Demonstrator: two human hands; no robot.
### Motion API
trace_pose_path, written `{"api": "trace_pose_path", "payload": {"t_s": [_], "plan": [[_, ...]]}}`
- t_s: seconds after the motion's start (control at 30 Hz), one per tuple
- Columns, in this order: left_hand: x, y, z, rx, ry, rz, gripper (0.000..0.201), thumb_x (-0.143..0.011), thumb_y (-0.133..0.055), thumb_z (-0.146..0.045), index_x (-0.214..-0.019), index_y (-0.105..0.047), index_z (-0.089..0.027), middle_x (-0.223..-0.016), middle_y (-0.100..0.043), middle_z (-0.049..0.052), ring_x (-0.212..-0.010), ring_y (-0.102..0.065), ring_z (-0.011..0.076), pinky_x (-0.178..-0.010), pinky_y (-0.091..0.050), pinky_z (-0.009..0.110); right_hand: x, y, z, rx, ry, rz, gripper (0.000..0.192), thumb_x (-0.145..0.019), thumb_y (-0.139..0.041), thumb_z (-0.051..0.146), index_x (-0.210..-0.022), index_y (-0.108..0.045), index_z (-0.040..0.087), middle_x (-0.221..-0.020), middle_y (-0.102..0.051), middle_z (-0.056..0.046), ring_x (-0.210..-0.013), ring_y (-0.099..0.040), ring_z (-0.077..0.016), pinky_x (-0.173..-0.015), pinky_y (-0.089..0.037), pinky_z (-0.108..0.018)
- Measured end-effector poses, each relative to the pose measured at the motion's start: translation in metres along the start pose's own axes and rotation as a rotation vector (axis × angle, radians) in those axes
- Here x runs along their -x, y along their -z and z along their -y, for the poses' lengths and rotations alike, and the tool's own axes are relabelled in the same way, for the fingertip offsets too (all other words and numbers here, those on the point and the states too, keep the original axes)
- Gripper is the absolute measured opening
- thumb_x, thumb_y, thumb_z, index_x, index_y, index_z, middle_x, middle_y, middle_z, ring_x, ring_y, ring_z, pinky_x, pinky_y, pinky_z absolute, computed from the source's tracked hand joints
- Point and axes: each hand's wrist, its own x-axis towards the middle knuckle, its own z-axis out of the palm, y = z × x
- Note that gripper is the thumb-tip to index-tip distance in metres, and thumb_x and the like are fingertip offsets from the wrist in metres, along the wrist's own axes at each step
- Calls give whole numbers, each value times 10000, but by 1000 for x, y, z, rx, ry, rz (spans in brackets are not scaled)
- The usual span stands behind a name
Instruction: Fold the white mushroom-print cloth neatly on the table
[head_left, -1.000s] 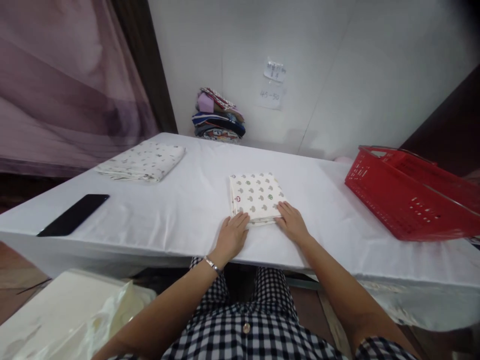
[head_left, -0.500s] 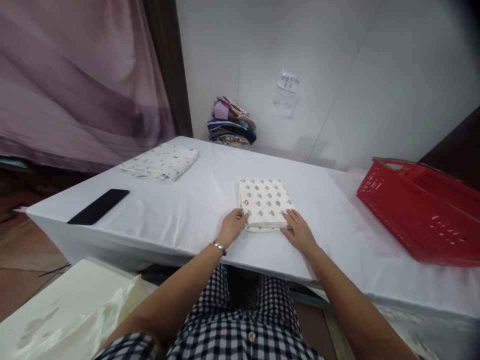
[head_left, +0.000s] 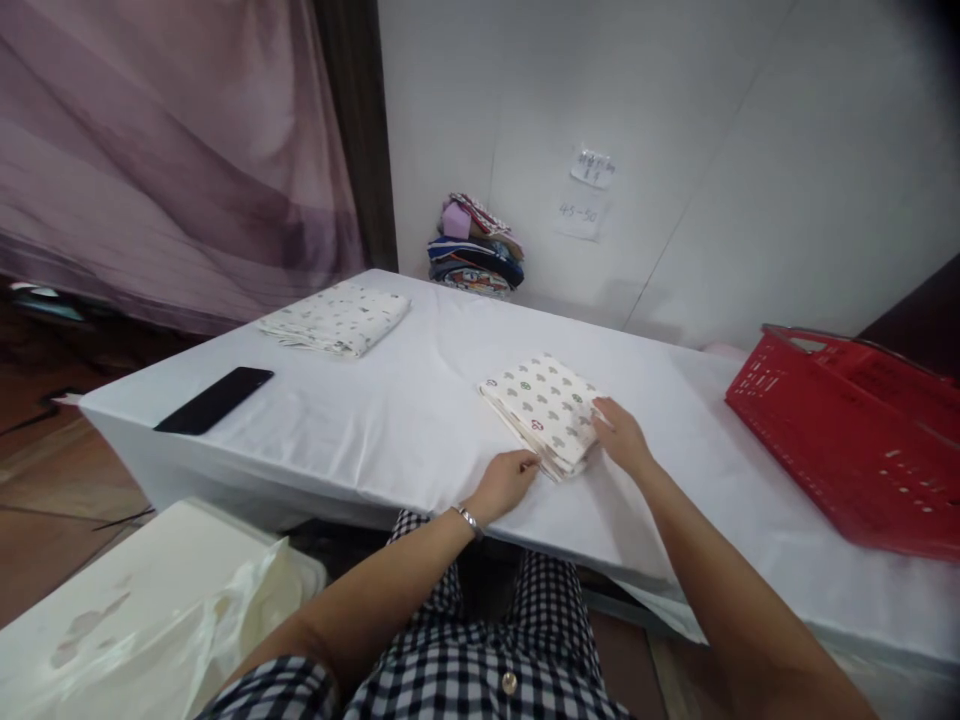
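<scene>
A folded cream cloth [head_left: 541, 398] with grey mushroom prints and a few red and green ones lies turned at an angle on the white-covered table in front of me. At its near corner, the curled fingers of my left hand [head_left: 507, 486] pinch the layered edge. My right hand [head_left: 624, 438] grips the right side, fingertips on the cloth's edge and the thumb hidden. A silver bracelet circles my left wrist.
Another folded printed cloth [head_left: 341, 318] and a black phone [head_left: 215, 400] lie on the table's left side. A red plastic basket [head_left: 840, 440] stands at the right. Behind the table, a stack of folded fabrics [head_left: 476, 250] sits against the wall. A plastic-wrapped white stack [head_left: 142, 610] is at lower left.
The mushroom-print cloth has turned clockwise from square-on to a slant. My left hand has moved right and nearer me along with its corner; my right hand has shifted slightly right and away.
</scene>
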Motion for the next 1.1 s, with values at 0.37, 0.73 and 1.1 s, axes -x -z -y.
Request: {"api": "trace_pose_path", "payload": {"t_s": [0.37, 0.73, 1.1], "plan": [[-42, 26, 30, -187, 33, -248, 296, -809, -515, -160, -1080, -629, -191, -1009, -687, 30, -820, -626, 150, -821, -490, 295, 43, -23, 75, -9, 240, 79, 363, -913, -405, 256, -1246, -537, 192, -1286, -549, -110, -1216, -467, -255, -1007, -356, -461], [-48, 20, 31, -310, -114, -235, 346, -837, -472, -162, -1167, -555, -223, -1019, -633, 19, -816, -599, 134, -759, -474, 254, 36, -24, 72, -178, 151, 20, 390, -904, -379, 241, -1271, -512, 224, -1192, -611, -68, -1089, -559, -227, -937, -447, -410], [-45, 25, 21, -512, -327, -173, 160, -857, -453, -164, -914, -590, -224, -959, -597, 16, -900, -575, 143, -732, -462, 246, 39, -15, 76, -36, 273, 114, 331, -898, -446, 276, -1194, -581, 216, -1250, -547, -108, -1163, -484, -255, -960, -384, -434]]}}
